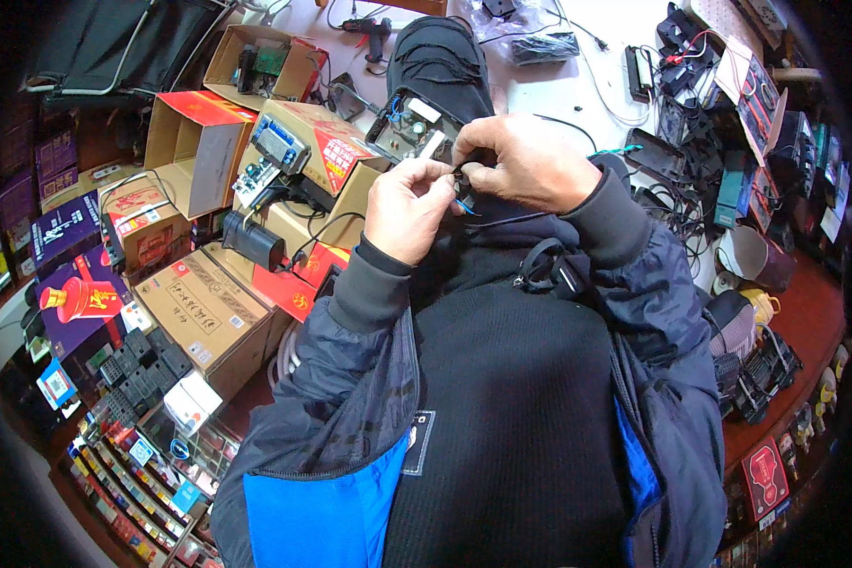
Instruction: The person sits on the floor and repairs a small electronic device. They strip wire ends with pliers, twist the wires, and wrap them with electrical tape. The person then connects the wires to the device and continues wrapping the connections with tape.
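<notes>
Your left hand [407,210] and right hand [528,163] meet, fingertips pinched on a small dark part [461,180] beside a blue wire [466,207], near the open black housing [403,140]. Its wiring [395,111] is exposed, the housing not yet closed; you show no determinable completion of the part.

Boxed in on the left now: walled off by stacked cartons [204,317], with a black adapter [254,240] and a circuit board [282,144] on top. Blocked ahead of the left hand [409,210] by an open casing [409,133], and past that by a dark-clothed leg [440,66]. Open beyond the right hand [530,163], over a white surface [560,93], but crossed there by a dark cable [568,122], then choked farther right by black parts [658,161] and tangled wires [680,216].
</notes>
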